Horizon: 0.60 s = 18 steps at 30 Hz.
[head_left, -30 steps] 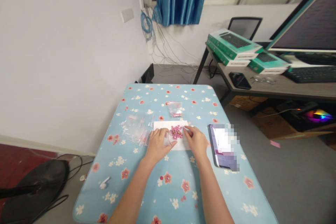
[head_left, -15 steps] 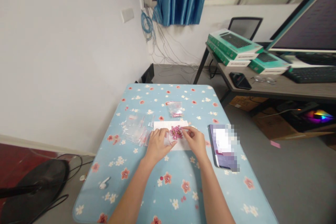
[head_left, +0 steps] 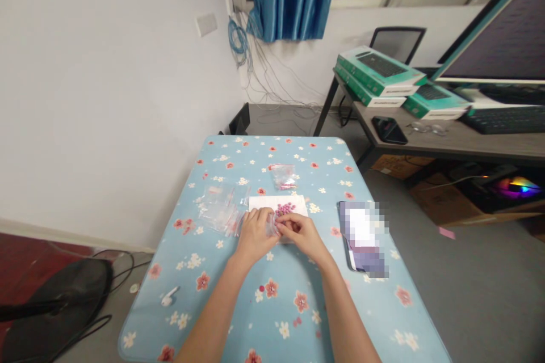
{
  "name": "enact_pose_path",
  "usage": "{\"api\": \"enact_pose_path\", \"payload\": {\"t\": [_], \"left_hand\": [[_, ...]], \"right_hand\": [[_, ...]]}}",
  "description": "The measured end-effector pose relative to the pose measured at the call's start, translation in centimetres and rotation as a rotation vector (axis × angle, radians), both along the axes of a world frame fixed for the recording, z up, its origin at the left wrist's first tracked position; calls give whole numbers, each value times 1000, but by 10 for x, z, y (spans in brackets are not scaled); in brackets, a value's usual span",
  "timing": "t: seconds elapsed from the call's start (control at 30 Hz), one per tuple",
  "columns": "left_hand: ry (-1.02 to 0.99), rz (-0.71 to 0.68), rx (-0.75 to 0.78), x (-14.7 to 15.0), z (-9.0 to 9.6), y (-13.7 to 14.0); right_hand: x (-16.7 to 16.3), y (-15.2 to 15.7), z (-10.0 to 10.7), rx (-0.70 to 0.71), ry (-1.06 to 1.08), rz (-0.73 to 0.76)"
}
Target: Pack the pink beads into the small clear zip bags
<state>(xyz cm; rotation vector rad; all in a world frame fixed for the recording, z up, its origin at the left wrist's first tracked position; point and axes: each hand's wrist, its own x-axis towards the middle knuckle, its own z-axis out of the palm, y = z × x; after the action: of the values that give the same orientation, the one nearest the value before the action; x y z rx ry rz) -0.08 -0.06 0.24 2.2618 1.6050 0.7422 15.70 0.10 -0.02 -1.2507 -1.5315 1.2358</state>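
Observation:
Pink beads lie heaped on a white sheet of paper in the middle of the table. My left hand is closed on a small clear plastic bag at the paper's near edge. Against the bag's mouth, the thumb and forefinger of my right hand are pinched together; whatever is between them is too small to make out. Several empty clear bags are spread left of the paper. Beyond it sits another clear bag with pink pieces in its lower part.
A phone or tablet lies on the right of the flowered table. At the front left is a white earbud. A desk with green keyboard boxes stands at the right, and a round black base is on the floor.
My right hand has moved left and slightly nearer, from the right side of the bead heap to the bag's mouth. The left hand has stayed put with the bag.

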Motion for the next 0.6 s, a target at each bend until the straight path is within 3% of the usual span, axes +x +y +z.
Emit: {"api": "enact_pose_path", "payload": {"t": [0.13, 0.3, 0.4, 0.6], "left_hand": [[-9, 0, 10, -1, -2, 0], [-14, 11, 5, -1, -3, 0], [-12, 15, 14, 0, -3, 0], [-12, 16, 26, 0, -3, -1]], "right_hand": [[8, 3, -2, 52, -43, -103], [25, 6, -5, 147, -416, -266], [28, 5, -3, 150, -591, -276], [19, 3, 0, 161, -686, -243]]}}
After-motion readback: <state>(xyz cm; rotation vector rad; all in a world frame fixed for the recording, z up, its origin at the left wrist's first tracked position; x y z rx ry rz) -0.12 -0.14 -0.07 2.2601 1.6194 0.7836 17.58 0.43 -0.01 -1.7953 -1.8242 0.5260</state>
